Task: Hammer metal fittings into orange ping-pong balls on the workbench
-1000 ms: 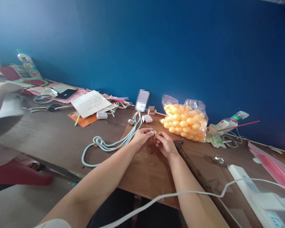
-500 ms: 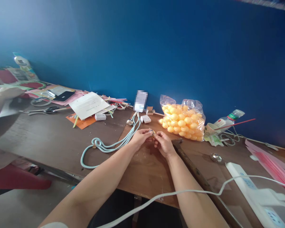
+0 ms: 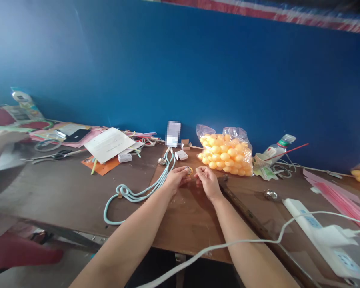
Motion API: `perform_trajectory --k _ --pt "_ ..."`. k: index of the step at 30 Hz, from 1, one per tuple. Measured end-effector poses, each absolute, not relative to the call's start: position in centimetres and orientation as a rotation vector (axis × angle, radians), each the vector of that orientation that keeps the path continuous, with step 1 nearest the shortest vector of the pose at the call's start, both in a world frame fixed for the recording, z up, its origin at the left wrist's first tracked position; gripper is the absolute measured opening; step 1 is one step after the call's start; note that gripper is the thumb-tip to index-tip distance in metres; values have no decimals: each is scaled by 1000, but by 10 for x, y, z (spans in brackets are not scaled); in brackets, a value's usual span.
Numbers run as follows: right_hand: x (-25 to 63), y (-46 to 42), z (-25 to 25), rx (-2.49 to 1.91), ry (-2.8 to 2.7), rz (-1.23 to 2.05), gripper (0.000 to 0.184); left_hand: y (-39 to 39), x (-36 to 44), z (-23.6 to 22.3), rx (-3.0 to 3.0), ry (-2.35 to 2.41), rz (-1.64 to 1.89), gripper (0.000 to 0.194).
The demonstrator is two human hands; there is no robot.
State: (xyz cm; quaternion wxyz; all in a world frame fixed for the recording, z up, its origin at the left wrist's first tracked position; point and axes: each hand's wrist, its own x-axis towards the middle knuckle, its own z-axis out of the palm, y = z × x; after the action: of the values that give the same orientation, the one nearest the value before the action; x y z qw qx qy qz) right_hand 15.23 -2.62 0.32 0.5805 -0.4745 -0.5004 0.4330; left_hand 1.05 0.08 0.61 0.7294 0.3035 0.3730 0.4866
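Observation:
My left hand (image 3: 177,180) is pinched on a small shiny silver piece with a bit of orange-yellow (image 3: 189,171), held just above the table; its exact kind is too small to tell. Slightly apart from it, my right hand (image 3: 209,183) has thumb and fingertips pressed together; whatever is between them, if anything, is too small to make out. Left of my hands lies a looped light-blue cord (image 3: 135,197), with a silver patterned piece (image 3: 162,161) beside its upper end. A clear bag of orange-yellow balls (image 3: 226,155) sits beyond my right hand.
Small white boxes (image 3: 181,155) stand behind my hands. At right are another silver piece (image 3: 270,195), a power strip (image 3: 307,224) and a bottle (image 3: 277,151). A white cable (image 3: 237,242) crosses over my right forearm. Scissors (image 3: 58,155) and papers (image 3: 109,145) lie left, near another person's arm (image 3: 3,143).
My hands have come apart: the silver piece stays in my left hand while my right hand has drawn back slightly to the right. The view has tilted up a little.

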Motion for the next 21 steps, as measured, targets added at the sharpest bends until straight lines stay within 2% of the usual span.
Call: perform_trajectory --k 6,10,12,14,16,21 --pt "165 -27 36 -1165 -1080 731 30 5 6 4 598 782 1040 15" --pt "196 -46 55 -1394 -1401 590 22 7 4 3 557 780 1034 10" --pt "217 -64 52 -1674 -1603 346 20 7 4 2 536 769 1038 8" --pt "235 -85 41 -1993 -1732 77 25 7 5 3 520 754 1039 7" --pt "247 -104 27 -2281 -1795 -40 32 5 6 4 515 748 1023 8" --pt "254 -122 2 -2406 -1845 -177 24 1 6 7 551 780 968 10"
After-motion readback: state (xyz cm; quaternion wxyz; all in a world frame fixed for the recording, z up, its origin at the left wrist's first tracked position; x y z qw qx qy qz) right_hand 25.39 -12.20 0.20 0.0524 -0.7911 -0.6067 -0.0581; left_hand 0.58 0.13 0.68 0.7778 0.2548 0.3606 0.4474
